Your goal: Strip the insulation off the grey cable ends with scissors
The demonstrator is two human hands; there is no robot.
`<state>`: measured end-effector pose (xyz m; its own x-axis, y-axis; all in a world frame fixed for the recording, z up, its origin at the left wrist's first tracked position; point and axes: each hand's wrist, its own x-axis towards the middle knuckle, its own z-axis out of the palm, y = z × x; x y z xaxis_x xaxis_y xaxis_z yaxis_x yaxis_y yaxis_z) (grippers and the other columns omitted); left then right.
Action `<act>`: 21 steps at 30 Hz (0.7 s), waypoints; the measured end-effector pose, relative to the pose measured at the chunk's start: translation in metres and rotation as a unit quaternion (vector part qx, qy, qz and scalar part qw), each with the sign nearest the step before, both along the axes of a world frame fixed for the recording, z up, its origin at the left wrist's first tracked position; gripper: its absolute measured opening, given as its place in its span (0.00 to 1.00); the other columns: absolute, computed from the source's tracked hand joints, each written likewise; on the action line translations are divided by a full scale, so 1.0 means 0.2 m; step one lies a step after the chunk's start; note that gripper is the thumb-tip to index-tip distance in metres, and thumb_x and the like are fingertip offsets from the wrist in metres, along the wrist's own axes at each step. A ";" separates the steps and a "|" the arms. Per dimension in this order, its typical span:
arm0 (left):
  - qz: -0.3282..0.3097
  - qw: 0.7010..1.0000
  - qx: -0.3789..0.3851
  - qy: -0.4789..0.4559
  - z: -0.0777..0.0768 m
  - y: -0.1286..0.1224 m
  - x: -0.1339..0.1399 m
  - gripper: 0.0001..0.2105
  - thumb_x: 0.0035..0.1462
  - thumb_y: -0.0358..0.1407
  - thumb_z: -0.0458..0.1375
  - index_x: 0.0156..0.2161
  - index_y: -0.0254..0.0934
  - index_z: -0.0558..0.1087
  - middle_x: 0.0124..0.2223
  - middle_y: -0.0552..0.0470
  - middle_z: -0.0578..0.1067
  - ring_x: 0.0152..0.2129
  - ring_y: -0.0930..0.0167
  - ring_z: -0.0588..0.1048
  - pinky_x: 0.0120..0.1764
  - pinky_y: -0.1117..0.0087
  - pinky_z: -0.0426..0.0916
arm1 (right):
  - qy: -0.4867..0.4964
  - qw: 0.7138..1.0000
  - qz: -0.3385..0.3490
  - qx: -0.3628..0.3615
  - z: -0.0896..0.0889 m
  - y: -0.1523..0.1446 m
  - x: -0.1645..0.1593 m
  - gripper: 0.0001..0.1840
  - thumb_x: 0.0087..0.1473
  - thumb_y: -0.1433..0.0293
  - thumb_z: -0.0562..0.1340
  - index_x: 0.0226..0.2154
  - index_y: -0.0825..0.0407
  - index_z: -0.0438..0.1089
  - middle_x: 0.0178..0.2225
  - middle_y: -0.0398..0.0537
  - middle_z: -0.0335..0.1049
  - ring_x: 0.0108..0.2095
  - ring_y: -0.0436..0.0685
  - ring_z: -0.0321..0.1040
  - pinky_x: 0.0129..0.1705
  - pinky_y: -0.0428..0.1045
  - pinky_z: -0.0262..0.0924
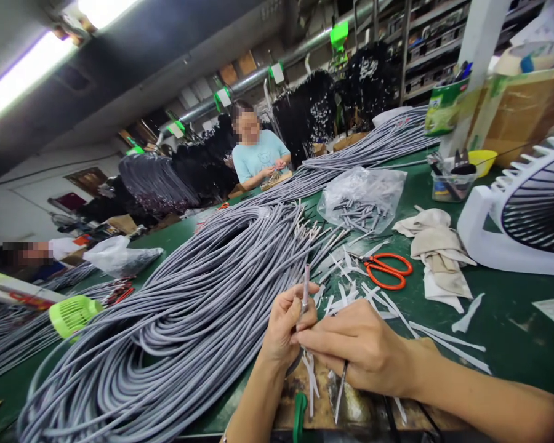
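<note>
My left hand (284, 323) is closed around the end of a grey cable (305, 301), whose pale pinkish tip points upward. My right hand (364, 347) presses thumb and fingers together against the cable just below the left fingers; what lies in that pinch is hidden. A thin, dark-topped sliver (343, 381) shows under the right palm, too unclear to name. Left of both hands spreads a big coil of grey cables (175, 307), with stripped pale ends towards the right. White sheath scraps (346, 295) are strewn beyond the hands, beside scissors (388, 271) with orange handles.
A clear plastic bag (364, 197) of short grey pieces lies behind the scissors. To the right are fabric gloves (438, 246) and a white fan (489, 227). A small green fan (74, 315) stands left. Across the green table (503, 351) sits a co-worker (261, 151).
</note>
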<state>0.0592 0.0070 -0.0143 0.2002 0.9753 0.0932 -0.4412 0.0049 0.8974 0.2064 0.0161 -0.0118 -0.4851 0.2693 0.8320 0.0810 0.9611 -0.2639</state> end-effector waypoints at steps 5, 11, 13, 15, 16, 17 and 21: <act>0.058 0.998 0.009 0.000 -0.01 0.03 0.01 0.12 0.46 0.43 0.61 0.28 0.34 0.72 0.15 0.59 0.60 0.09 0.84 0.48 0.12 0.80 0.40 | -0.034 0.999 -0.007 -0.019 0.03 0.01 0.02 0.10 0.54 0.75 0.53 0.30 0.55 0.69 0.21 0.43 0.68 0.21 0.47 0.63 0.22 0.44 0.52; 0.119 0.993 -0.013 0.008 0.02 0.05 0.00 0.10 0.46 0.40 0.61 0.28 0.34 0.70 0.25 0.54 0.71 0.08 0.86 0.54 0.12 0.81 0.43 | -0.173 0.982 -0.076 -0.028 0.00 0.04 0.03 0.07 0.51 0.76 0.54 0.28 0.53 0.67 0.22 0.43 0.67 0.20 0.48 0.59 0.21 0.46 0.44; 0.113 0.993 -0.005 0.020 0.03 0.04 -0.01 0.10 0.46 0.40 0.60 0.30 0.35 0.71 0.22 0.55 0.70 0.09 0.85 0.53 0.12 0.81 0.43 | -0.187 0.979 -0.054 -0.052 0.01 0.06 0.03 0.03 0.50 0.73 0.58 0.27 0.53 0.67 0.23 0.42 0.68 0.20 0.47 0.60 0.21 0.45 0.44; 0.127 0.990 0.019 0.061 0.03 0.04 -0.02 0.10 0.47 0.40 0.60 0.33 0.34 0.73 0.19 0.56 0.68 0.10 0.84 0.54 0.14 0.81 0.44 | -0.117 0.987 -0.030 -0.106 0.04 0.07 0.05 0.06 0.48 0.67 0.61 0.25 0.53 0.67 0.21 0.40 0.67 0.19 0.46 0.59 0.21 0.44 0.46; 0.138 0.985 0.036 0.093 0.03 0.03 -0.03 0.10 0.47 0.39 0.60 0.33 0.33 0.74 0.19 0.55 0.68 0.11 0.83 0.55 0.14 0.80 0.46 | -0.056 0.988 -0.039 -0.138 0.05 0.08 0.06 0.09 0.49 0.65 0.61 0.24 0.54 0.66 0.19 0.39 0.65 0.18 0.45 0.58 0.21 0.43 0.47; 0.147 0.979 0.052 0.129 0.03 0.03 -0.03 0.10 0.48 0.39 0.60 0.32 0.32 0.75 0.20 0.54 0.68 0.12 0.83 0.57 0.15 0.80 0.47 | 0.008 0.983 -0.064 -0.170 0.07 0.09 0.07 0.10 0.49 0.65 0.61 0.24 0.54 0.66 0.18 0.39 0.63 0.17 0.44 0.56 0.21 0.42 0.48; 0.136 0.955 0.084 0.251 0.03 0.02 -0.03 0.11 0.50 0.38 0.58 0.32 0.31 0.75 0.21 0.53 0.70 0.13 0.81 0.60 0.17 0.79 0.52 | 0.095 0.959 -0.136 -0.229 0.12 0.12 0.09 0.08 0.52 0.67 0.58 0.27 0.54 0.66 0.18 0.38 0.60 0.16 0.43 0.51 0.20 0.41 0.48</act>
<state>0.0528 0.0103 -0.0080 0.0022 0.9774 0.2116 0.0795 -0.2111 0.9742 0.2252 0.0403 0.0119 -0.1970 0.7221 0.6632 0.2204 0.6918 -0.6877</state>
